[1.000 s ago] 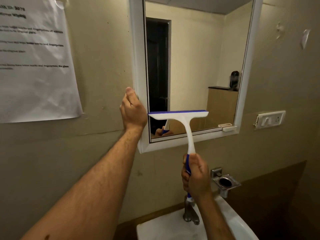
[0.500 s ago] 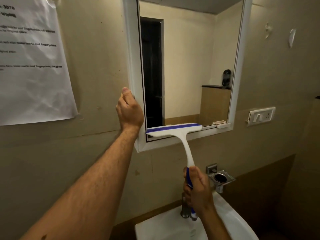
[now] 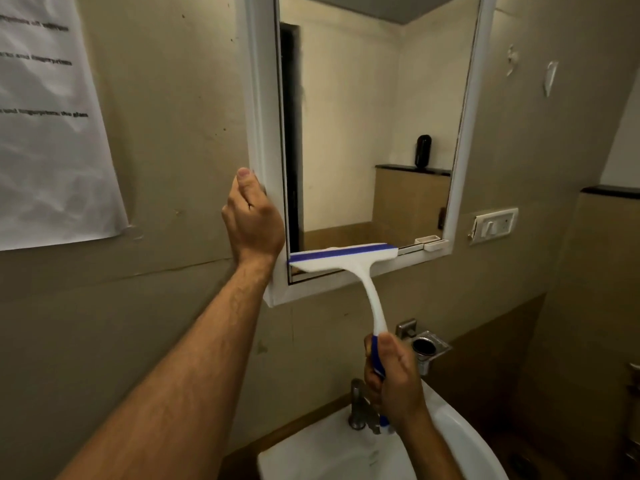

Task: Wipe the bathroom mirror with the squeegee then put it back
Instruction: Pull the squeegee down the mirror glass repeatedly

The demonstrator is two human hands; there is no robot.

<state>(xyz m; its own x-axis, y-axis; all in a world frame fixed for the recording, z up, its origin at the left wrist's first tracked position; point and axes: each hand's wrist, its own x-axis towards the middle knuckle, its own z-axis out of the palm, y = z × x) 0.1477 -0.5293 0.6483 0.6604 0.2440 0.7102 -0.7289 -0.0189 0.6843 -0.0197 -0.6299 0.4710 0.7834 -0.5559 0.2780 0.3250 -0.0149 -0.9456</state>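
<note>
A white-framed mirror (image 3: pixel 363 133) hangs on the beige wall. The white squeegee (image 3: pixel 346 259) with a blue blade strip lies across the mirror's bottom edge, its blade against the lowest strip of glass on the left side. My right hand (image 3: pixel 394 386) is closed around its blue handle, just above the tap. My left hand (image 3: pixel 252 223) grips the mirror frame's left side near its lower corner.
A white basin (image 3: pixel 460 441) with a metal tap (image 3: pixel 360 407) sits below. A metal holder (image 3: pixel 427 348) is fixed to the wall right of my right hand. A switch plate (image 3: pixel 493 225) is right of the mirror, a paper notice (image 3: pixel 52 133) at left.
The squeegee has been drawn down the glass from about mid-lower height to the bottom edge of the mirror, my right hand dropping with it. My left hand stays on the frame.
</note>
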